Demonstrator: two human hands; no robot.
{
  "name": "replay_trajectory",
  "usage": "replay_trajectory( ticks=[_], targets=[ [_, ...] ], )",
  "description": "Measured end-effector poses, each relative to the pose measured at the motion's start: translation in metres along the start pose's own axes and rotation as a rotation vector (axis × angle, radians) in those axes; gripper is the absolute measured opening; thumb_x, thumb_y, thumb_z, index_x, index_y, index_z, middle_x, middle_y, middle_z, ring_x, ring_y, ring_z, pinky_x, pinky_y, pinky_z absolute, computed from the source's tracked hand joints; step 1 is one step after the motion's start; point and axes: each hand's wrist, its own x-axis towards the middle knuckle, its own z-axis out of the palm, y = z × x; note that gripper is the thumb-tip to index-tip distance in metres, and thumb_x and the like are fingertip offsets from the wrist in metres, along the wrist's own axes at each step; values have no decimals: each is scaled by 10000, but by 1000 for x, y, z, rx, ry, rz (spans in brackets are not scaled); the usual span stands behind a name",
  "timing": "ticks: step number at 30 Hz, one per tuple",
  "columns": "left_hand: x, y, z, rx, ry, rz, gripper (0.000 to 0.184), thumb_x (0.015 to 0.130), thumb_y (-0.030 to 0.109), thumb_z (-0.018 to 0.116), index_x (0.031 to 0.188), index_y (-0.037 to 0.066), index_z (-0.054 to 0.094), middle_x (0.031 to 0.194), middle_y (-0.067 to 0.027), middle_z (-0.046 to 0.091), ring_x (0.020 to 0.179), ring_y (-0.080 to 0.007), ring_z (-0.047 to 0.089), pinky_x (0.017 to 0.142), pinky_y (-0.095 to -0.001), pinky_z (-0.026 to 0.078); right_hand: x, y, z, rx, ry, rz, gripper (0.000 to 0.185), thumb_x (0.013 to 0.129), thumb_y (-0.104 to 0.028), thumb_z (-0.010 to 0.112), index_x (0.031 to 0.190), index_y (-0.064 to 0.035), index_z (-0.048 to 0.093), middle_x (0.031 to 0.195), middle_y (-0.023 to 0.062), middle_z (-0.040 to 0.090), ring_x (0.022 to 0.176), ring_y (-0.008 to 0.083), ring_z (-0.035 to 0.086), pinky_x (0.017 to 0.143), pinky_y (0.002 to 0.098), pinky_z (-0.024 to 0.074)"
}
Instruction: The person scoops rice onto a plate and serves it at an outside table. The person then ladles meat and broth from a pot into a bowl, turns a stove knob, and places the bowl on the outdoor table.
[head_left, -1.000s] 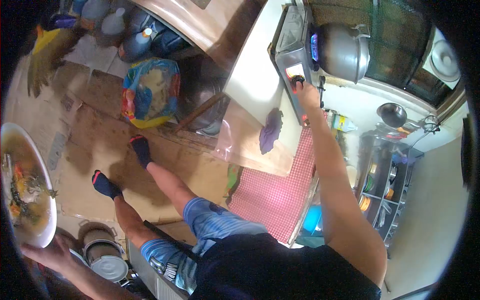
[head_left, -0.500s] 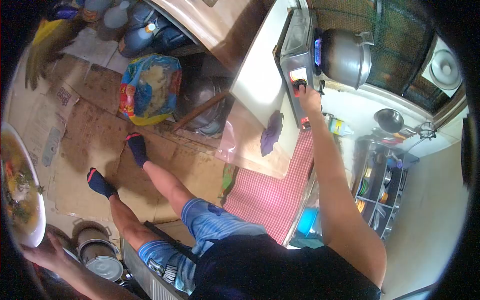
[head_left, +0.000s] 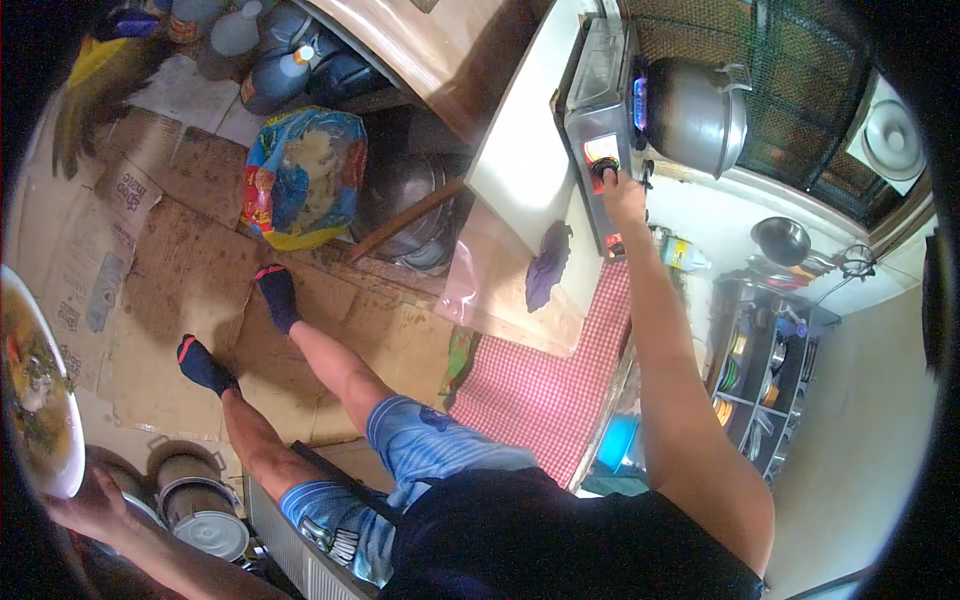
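Observation:
My right hand [head_left: 625, 198] reaches out to the gas stove [head_left: 592, 128], its fingers closed around the black control knob [head_left: 604, 168]. A blue flame [head_left: 640, 102] burns at the burner, against the base of a large metal pot [head_left: 695, 118]. At the left edge, my left hand [head_left: 88, 508] grips a white bowl [head_left: 72, 440] from below its rim. Soup-like food with greens and orange pieces [head_left: 35, 385] shows inside the bowl, which is partly cut off by the view's edge. The left fingertips are hidden by the bowl.
A purple cloth [head_left: 549, 268] lies on the white counter beside a red checkered cloth [head_left: 545, 385]. A colourful plastic bag [head_left: 305, 180] stands on the cardboard-covered floor [head_left: 180, 270]. Metal pots [head_left: 215, 530] sit lower left; a dish rack [head_left: 765, 380] stands right.
The bowl in my left hand has shifted slightly left and down, so less of it shows. My right hand stays on the knob, and the flame is still lit.

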Motion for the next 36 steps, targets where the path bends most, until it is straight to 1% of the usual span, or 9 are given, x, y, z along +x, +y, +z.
replay_trajectory(
  ticks=[10,12,13,15,19,24,28,31,36],
  targets=[
    [3,15,4,-131,95,-175,478,829,14,538,1291,-69,448,1293,-203,518,1152,-274,536,1006,-410,434,1,3,1,68,13,5,460,916,-403,471,869,23,639,854,295,631,856,468,614,792,525,476],
    [5,13,1,-80,55,-74,489,827,33,556,1292,-72,444,1306,-203,508,1156,-278,532,1009,-412,432,1,4,1,72,6,8,465,914,-410,473,872,23,640,861,295,629,866,469,612,797,521,475],
    [6,0,-9,123,-50,166,503,824,55,581,1290,-75,442,1311,-203,503,1160,-278,528,1014,-411,427,1,4,1,74,2,9,468,913,-413,474,874,22,640,864,296,628,871,469,610,799,519,475],
    [9,-19,-25,276,-136,354,535,812,85,625,1287,-78,440,1317,-204,497,1165,-279,523,1018,-411,421,2,4,1,61,-12,29,476,913,-417,470,878,26,641,874,299,626,886,469,608,808,517,472],
    [13,-36,-41,79,-56,150,604,776,121,698,1284,-79,437,1317,-204,493,1170,-280,515,1018,-410,416,2,7,6,47,42,-6,469,929,-400,470,839,32,627,808,284,629,816,471,608,751,511,468],
    [18,-38,-49,344,-252,472,735,755,189,750,1323,-71,362,1348,-224,437,1211,-312,477,1023,-433,410,2,2,-1,81,-33,45,483,923,-408,456,860,38,632,858,295,628,869,464,610,796,509,471],
    [15,-42,-45,134,-182,263,803,771,205,743,1370,-69,283,1390,-254,372,1249,-342,444,1041,-467,389,3,2,-2,97,-70,65,486,918,-405,455,870,44,635,884,306,626,896,465,609,815,511,471],
    [14,-40,-40,138,-165,247,808,774,225,739,1374,-62,280,1391,-255,373,1253,-346,441,1044,-472,388,4,10,8,55,26,14,499,924,-438,465,801,19,626,729,236,643,747,414,642,726,480,487],
    [14,-34,-38,153,-147,252,817,778,257,732,1382,-50,275,1392,-256,374,1260,-352,437,1049,-479,387,5,11,7,107,-17,62,534,898,-489,491,809,16,641,720,239,638,752,411,639,737,468,485]
  ],
)
